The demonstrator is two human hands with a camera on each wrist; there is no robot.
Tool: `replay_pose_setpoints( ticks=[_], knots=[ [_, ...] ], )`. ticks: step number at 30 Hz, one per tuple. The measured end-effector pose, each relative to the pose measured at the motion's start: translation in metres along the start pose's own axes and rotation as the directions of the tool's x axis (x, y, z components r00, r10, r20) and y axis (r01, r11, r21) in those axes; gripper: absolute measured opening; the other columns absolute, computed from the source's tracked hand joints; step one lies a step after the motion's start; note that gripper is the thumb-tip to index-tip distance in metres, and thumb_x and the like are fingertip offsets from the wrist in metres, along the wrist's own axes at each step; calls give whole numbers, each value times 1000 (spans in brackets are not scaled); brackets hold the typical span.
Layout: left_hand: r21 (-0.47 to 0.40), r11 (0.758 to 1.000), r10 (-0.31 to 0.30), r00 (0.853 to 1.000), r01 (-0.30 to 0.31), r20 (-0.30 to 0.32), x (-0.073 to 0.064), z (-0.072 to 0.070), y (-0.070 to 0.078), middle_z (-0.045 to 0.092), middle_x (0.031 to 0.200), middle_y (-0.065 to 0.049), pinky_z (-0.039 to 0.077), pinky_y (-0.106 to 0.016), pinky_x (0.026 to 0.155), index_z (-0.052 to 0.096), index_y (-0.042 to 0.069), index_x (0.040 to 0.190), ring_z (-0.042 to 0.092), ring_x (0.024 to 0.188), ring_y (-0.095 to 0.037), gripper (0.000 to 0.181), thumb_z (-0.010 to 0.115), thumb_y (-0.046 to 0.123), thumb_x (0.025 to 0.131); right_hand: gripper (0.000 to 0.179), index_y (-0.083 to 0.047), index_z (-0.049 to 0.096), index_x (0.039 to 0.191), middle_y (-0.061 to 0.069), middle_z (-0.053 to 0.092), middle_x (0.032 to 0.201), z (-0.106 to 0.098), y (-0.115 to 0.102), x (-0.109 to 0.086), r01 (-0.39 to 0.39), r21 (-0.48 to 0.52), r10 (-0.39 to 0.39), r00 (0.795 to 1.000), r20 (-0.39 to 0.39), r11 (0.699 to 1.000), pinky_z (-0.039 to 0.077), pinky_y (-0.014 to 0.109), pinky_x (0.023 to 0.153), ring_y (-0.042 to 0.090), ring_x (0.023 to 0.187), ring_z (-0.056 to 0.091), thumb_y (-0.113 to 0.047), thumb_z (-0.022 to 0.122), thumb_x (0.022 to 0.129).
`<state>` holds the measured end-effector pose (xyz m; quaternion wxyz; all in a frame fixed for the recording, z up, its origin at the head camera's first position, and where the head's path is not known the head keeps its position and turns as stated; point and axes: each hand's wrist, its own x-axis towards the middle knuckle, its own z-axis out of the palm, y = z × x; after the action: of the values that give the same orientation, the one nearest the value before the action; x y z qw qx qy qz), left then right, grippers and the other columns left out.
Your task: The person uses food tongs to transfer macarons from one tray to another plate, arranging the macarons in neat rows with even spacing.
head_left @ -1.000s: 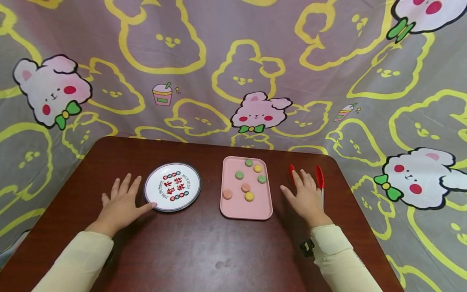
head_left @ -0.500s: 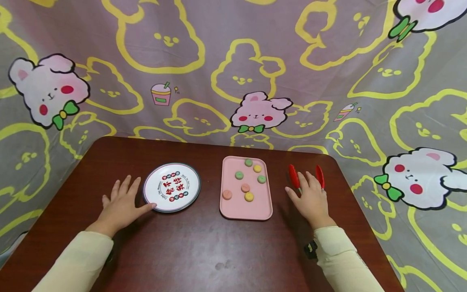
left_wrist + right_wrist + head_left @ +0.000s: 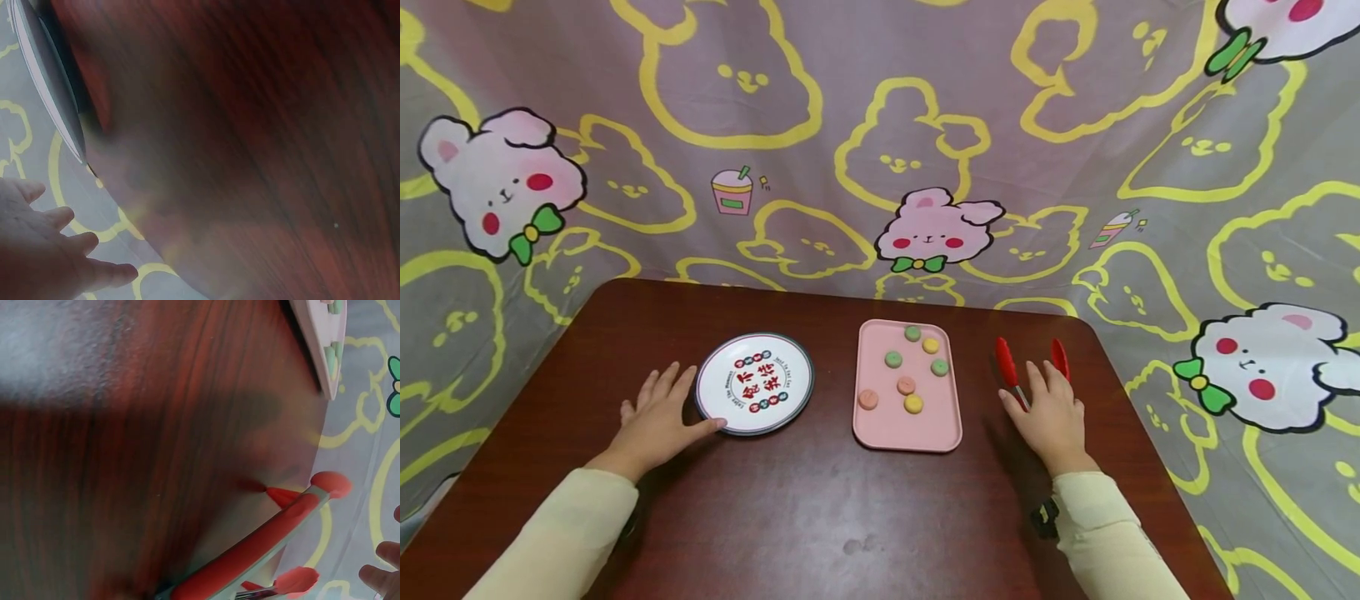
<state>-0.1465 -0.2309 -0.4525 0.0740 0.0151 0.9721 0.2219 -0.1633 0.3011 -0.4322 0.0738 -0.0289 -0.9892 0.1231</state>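
My left hand [image 3: 655, 423] spreads its fingers beside a round white plate [image 3: 754, 379] printed with red characters. Its thumb tip overlaps the plate's near-left rim. In the left wrist view the hand's fingertips [image 3: 119, 274] show apart from the plate [image 3: 47, 81], seen edge-on. Over on the right, my right hand [image 3: 1051, 421] extends over a pair of red-tipped tongs [image 3: 1006, 362], with its fingers apart. The hand hides the tongs' lower part. From the right wrist, the tongs [image 3: 250, 544] show a red grip along the arm, and fingertips [image 3: 382, 575] enter at the edge.
Between the hands lies a pink rectangular tray [image 3: 887, 433] with several small round macaron-like pieces [image 3: 913, 403] in green, yellow and orange. Everything stands on a dark reddish-brown table [image 3: 850, 525]. A cartoon-printed curtain [image 3: 820, 167] surrounds its far side and both flanks.
My right hand has drawn back toward me and slightly right, uncovering more of the tongs' red tips. The left hand has barely shifted beside the plate.
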Motion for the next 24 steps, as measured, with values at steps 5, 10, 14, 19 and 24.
replay_pose_setpoints(
  ticks=[5,10,14,19,24],
  knots=[
    [0,1000,8,1000,-8,4,0,1,-1,12,151,-36,6,-82,94,20,-4,149,5,136,-58,111,67,66,76,72,-1,36,145,31,29,149,1,5,-3,-23,6,23,1000,-1,1000,26,73,95,50,133,27,-45,57,92],
    [3,1000,-3,1000,3,17,1,3,-1,13,151,-36,7,-82,94,22,-4,149,7,136,-58,113,68,67,74,73,-1,34,145,31,27,149,2,10,-5,-54,8,54,999,-3,999,25,73,96,50,133,26,-44,57,91],
    [7,1000,-4,1000,4,22,2,5,-2,14,151,-36,7,-82,95,23,-4,149,7,136,-57,112,67,67,75,77,0,32,146,31,26,149,3,13,-5,-79,3,79,997,11,997,23,74,96,50,133,25,-47,57,91],
    [13,1000,0,1000,0,24,3,5,-3,14,151,-36,8,-82,95,24,-3,148,8,136,-58,111,66,69,75,80,1,30,147,32,25,149,4,16,-5,-103,2,103,994,26,995,22,75,96,50,133,23,-49,57,91],
    [15,1000,-2,999,2,36,3,5,-5,13,150,-37,7,-83,93,23,-4,149,7,134,-59,115,65,71,73,81,2,29,147,33,23,150,5,18,-6,-129,12,128,991,34,992,23,75,94,51,134,22,-50,56,91]
  ],
)
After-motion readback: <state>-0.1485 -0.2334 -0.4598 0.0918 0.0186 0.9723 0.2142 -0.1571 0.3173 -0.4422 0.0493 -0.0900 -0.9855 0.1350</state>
